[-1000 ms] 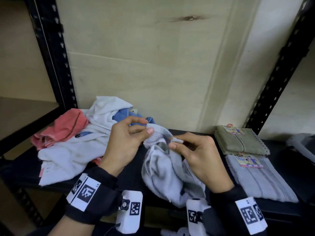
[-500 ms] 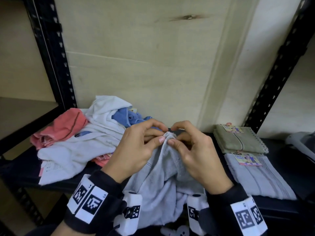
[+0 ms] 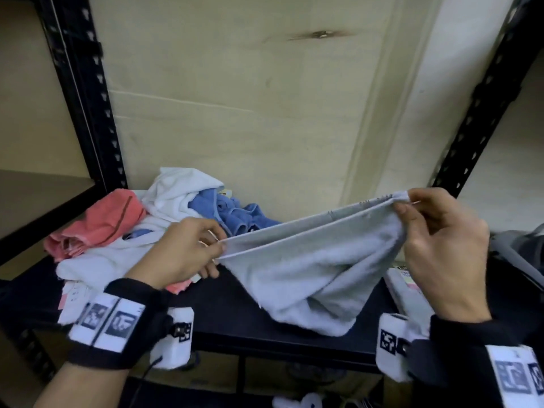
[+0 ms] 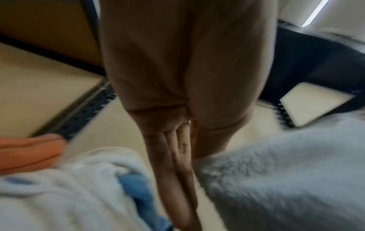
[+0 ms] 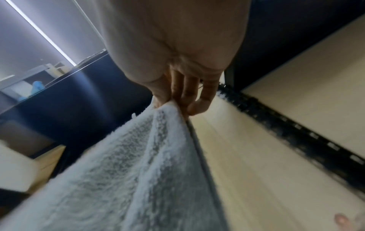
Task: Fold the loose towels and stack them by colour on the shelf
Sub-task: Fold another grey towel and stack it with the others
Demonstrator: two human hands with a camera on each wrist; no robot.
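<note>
I hold a light grey towel (image 3: 312,266) stretched in the air above the black shelf (image 3: 223,313). My left hand (image 3: 216,245) pinches its left corners; my right hand (image 3: 403,201) pinches the right corners, held higher. The towel hangs doubled, two hems running side by side, its belly sagging to the shelf. In the right wrist view the fingers (image 5: 177,96) clamp the fluffy towel (image 5: 138,164). The left wrist view, blurred, has the same towel (image 4: 286,171) beside my fingers (image 4: 177,156). A loose heap lies at the left: a pink towel (image 3: 97,222), a white towel (image 3: 176,195), a blue towel (image 3: 235,216).
Black perforated uprights (image 3: 88,98) frame the bay, with a pale wooden back panel (image 3: 250,113) behind. A folded towel with a paper label (image 3: 403,278) shows at the right, mostly hidden by my right hand. A grey object (image 3: 524,251) sits at the far right.
My hands were together at the bunched towel; they have pulled apart, left hand leftwards, right hand rightwards and up, and the grey towel is now spread taut between them.
</note>
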